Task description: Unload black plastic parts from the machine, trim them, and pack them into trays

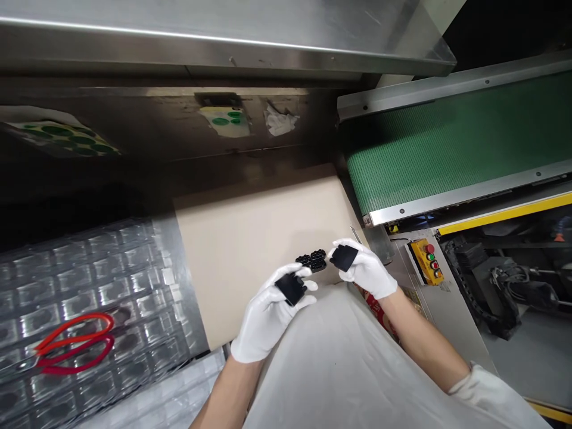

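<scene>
- 2 white-gloved hands in head view: the left hand [268,316] grips a black plastic block [291,289], the right hand [364,268] a second black block [344,258]
- Between them, black connectors [311,260] lie on a beige cardboard sheet [250,250]
- Red-handled scissors [74,345] lie further left

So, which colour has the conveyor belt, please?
The belt is green, with a fine grid pattern; the head view shows it best.

**Black plastic pieces between your gloved hands**
Your white-gloved left hand [267,317] held a squarish black plastic block [290,289], your white-gloved right hand [365,271] held a second black plastic block [343,257], and a knobbly black moulded cluster [311,260] lay between them on a beige cardboard sheet [250,250].
</scene>
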Demonstrator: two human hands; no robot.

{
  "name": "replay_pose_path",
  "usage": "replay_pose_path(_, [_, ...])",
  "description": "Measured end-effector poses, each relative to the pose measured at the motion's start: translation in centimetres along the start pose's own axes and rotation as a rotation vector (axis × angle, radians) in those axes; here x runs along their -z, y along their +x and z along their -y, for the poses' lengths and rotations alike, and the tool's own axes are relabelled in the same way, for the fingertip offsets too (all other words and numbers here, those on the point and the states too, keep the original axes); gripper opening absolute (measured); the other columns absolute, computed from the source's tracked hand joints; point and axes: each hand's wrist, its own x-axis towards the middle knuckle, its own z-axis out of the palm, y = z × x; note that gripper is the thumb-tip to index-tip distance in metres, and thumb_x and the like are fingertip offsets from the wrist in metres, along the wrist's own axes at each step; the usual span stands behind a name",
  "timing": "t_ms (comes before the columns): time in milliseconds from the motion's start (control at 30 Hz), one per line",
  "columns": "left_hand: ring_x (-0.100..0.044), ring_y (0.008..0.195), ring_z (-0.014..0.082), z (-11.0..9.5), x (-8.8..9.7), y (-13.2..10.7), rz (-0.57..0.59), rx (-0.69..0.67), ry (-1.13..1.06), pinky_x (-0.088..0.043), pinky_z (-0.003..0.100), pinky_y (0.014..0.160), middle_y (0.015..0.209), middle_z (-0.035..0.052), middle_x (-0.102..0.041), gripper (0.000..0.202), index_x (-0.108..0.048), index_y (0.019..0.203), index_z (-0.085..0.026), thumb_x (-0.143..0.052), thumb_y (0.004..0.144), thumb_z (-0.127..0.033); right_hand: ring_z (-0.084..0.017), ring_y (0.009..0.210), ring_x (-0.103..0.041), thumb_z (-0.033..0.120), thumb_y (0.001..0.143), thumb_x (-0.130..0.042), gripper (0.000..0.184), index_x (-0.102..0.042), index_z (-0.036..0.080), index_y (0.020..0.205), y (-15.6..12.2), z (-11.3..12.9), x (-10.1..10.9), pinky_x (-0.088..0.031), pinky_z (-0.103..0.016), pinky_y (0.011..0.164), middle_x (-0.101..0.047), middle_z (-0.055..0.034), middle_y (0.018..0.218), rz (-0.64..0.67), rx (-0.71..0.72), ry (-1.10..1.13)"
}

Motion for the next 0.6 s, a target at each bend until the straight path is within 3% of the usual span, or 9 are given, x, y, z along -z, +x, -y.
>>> replay_pose_path(100, [-0.066, 0.088, 0.0222, 0.8, 1.3, -0.1, 0.03, 0.061, -0.159, -0.056, 0.034, 0.066, 0.142, 0.0117, -0.061, 0.059, -0.069, 0.128, -0.023, -0.067, 0.069, -0.02, -0.016, 0.071, -0.059, 0.025, 0.068, -0.062, 0.056, -0.066, 0.019, 0.124, 1.7, -2.3, 1.9, -0.044, -0.029, 0.058, -0.073, -0.0105, 0.109, 0.033, -0.047, 0.134])
replay_pose_path(167, [-0.062, 0.084, 0.0193, 1.0, 1.7, -0.3, 0.041, 0.032, -0.166, -0.052, 0.032, 0.064, 0.141, 0.0102, -0.06, 0.069, -0.065, 0.134, -0.026, -0.07, 0.065, -0.02, -0.02, 0.075, -0.062, 0.041, 0.078, -0.056, 0.05, -0.067, 0.018, 0.121, 3.4, -3.1, 2.4, -0.047, -0.032, 0.059, -0.072, -0.0127, 0.108, 0.013, -0.043, 0.023])
replay_pose_path(233, [-0.058, 0.081, 0.0164, 0.9, 1.9, -0.4, 0.045, -0.013, -0.049, -0.049, 0.029, 0.065, 0.128, 0.0073, -0.065, 0.08, -0.06, 0.138, -0.031, -0.077, 0.062, -0.015, -0.02, 0.079, -0.064, 0.048, 0.084, -0.053, 0.046, -0.068, 0.018, 0.115, 5.9, -3.7, 2.7, -0.05, -0.032, 0.061, -0.072, -0.0126, 0.106, -0.043, -0.015, -0.15])
replay_pose_path(300, [-0.055, 0.077, 0.0139, 0.6, 2.0, -0.4, 0.045, -0.03, 0.152, -0.045, 0.026, 0.066, 0.102, 0.0023, -0.068, 0.083, -0.056, 0.137, -0.033, -0.083, 0.062, -0.008, -0.02, 0.087, -0.066, 0.042, 0.083, -0.061, 0.037, -0.069, 0.019, 0.111, 8.8, -4.3, 3.0, -0.054, -0.032, 0.069, -0.072, -0.0104, 0.107, -0.101, 0.018, -0.289])
replay_pose_path(400, [-0.045, 0.063, 0.0093, 0.3, 2.0, -0.1, 0.015, -0.044, 0.382, -0.037, 0.023, 0.061, 0.073, -0.0056, -0.054, 0.06, -0.058, 0.122, -0.028, -0.085, 0.07, -0.013, -0.02, 0.105, -0.067, 0.022, 0.076, -0.069, 0.032, -0.071, 0.02, 0.108, 12.7, -5.4, 3.5, -0.054, -0.037, 0.097, -0.073, -0.0055, 0.113, -0.182, 0.08, -0.486])
replay_pose_path(500, [-0.04, 0.058, 0.0072, 0.3, 2.1, 0.2, -0.053, -0.077, 0.488, -0.036, 0.024, 0.059, 0.072, -0.0068, -0.051, 0.04, -0.058, 0.111, -0.024, -0.081, 0.078, -0.021, -0.018, 0.11, -0.067, 0.002, 0.07, -0.063, 0.039, -0.073, 0.021, 0.102, 14.5, -6.8, 3.7, -0.047, -0.038, 0.113, -0.076, -0.0018, 0.111, -0.182, 0.123, -0.706])
replay_pose_path(600, [-0.053, 0.072, 0.011, 0.7, 2.4, 0.6, -0.159, -0.145, 0.594, -0.044, 0.027, 0.069, 0.087, -0.0024, -0.059, 0.037, -0.059, 0.108, -0.022, -0.08, 0.077, -0.024, -0.018, 0.106, -0.071, -0.004, 0.068, -0.058, 0.044, -0.076, 0.021, 0.1, 13.8, -7.5, 3.9, -0.05, -0.034, 0.11, -0.079, -0.0008, 0.107, -0.121, 0.128, -0.902])
